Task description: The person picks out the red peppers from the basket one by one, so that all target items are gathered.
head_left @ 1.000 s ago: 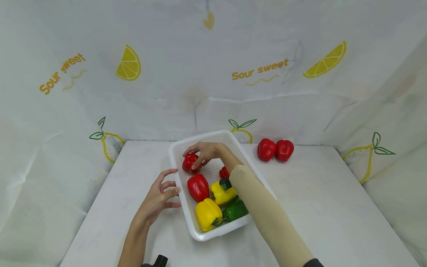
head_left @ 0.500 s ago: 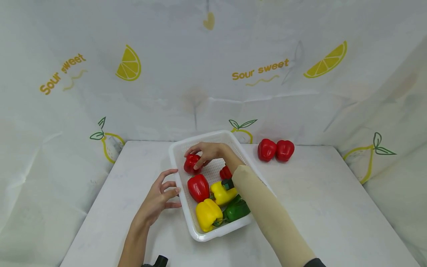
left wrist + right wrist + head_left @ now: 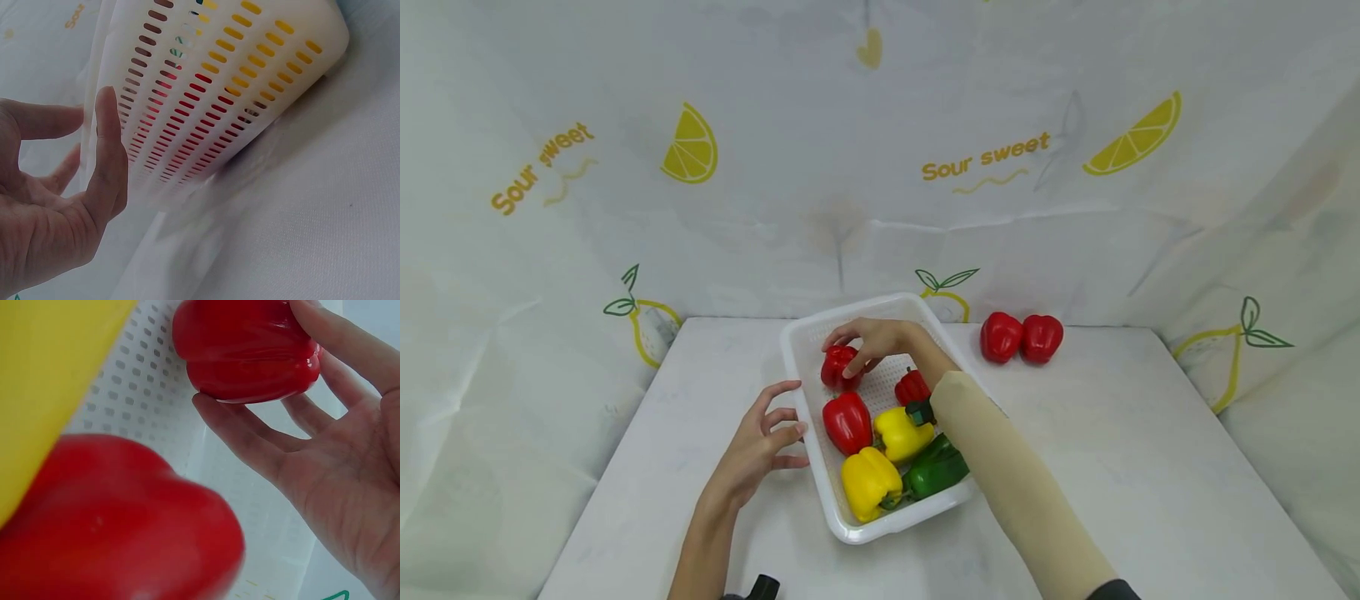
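My right hand [image 3: 880,340] reaches over a white perforated basket [image 3: 836,517] and grips a red bell pepper [image 3: 838,369] near its back left. In the right wrist view, thumb and fingers [image 3: 312,434] surround that red bell pepper [image 3: 244,353]. Loosely bent fingers of my left hand [image 3: 756,442] touch the basket's left rim from outside; the left wrist view shows them against the slotted wall [image 3: 206,106]. Also inside lie another red bell pepper [image 3: 847,423], a smaller-looking red one [image 3: 912,387], two yellow bell peppers [image 3: 870,483] and a green one [image 3: 937,468], partly hidden by my sleeve.
Two red bell peppers [image 3: 1021,338] stand side by side at the white table's back edge, right of the basket. A white cloth with lemon prints [image 3: 842,167] hangs behind and at both sides. My right sleeve [image 3: 1015,492] crosses the basket's right rim.
My right hand has shifted slightly to the right with the red bell pepper in its grip. The left hand and the basket look nearly unchanged.
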{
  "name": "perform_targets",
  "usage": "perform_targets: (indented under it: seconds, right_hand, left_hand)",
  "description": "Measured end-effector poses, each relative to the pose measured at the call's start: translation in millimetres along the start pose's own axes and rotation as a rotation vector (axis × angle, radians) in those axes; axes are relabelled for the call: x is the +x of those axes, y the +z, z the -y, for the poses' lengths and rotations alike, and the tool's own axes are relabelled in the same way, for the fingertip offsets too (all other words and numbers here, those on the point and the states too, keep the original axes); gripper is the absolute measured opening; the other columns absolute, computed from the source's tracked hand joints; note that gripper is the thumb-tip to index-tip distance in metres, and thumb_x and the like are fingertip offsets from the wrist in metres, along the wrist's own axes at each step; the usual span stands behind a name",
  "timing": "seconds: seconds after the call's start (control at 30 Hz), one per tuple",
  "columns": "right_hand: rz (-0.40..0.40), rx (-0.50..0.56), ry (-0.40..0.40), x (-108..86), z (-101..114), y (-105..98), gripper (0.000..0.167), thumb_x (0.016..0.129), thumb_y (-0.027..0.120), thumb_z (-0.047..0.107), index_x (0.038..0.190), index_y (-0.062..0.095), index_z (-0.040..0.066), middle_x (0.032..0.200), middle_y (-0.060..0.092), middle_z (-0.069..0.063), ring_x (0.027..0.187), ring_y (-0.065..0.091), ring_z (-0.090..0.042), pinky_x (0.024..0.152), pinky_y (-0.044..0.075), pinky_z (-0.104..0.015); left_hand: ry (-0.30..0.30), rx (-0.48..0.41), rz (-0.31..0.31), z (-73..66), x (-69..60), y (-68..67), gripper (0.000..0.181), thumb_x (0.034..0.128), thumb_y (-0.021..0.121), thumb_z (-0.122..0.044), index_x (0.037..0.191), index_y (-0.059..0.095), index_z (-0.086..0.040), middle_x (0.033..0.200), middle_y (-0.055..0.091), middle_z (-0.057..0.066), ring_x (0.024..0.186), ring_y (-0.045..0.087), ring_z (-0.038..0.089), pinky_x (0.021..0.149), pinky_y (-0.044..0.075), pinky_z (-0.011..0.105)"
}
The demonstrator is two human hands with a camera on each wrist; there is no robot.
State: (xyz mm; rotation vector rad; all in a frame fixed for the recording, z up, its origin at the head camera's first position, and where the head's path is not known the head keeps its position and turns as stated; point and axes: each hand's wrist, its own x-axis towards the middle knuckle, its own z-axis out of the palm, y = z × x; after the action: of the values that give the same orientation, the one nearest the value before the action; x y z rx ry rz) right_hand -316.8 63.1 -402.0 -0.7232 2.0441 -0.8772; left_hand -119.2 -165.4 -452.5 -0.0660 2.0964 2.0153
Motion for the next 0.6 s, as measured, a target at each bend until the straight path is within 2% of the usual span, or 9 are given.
perform_targets:
  seconds: [0.3,0.6]
  right_hand:
    - [-0.035,-0.011,-0.059,-12.7,3,-11,0.067,0.094,0.081,0.012,0.156,0.054,0.009,0.159,0.055,-0.013,0.137,0.059,-0.032,0.105,0.065,-0.042]
    - [-0.083,-0.041,-0.160,-33.0,18,-25,0.065,0.094,0.080,0.014,0.154,0.054,0.011,0.155,0.057,-0.013,0.131,0.063,-0.035,0.101,0.066,-0.041]
  left_hand:
    - [0.003,0.001,-0.006,-0.7,-0.7,2.0,0.070,0.1004,0.069,-0.011,0.162,0.039,-0.025,0.130,0.062,0.022,0.100,0.074,0.023,0.079,0.071,0.045]
    - [0.003,0.010,-0.015,0.5,-1.6,1.7,0.071,0.1004,0.070,-0.012,0.163,0.038,-0.026,0.132,0.062,0.021,0.100,0.075,0.024,0.079,0.071,0.045]
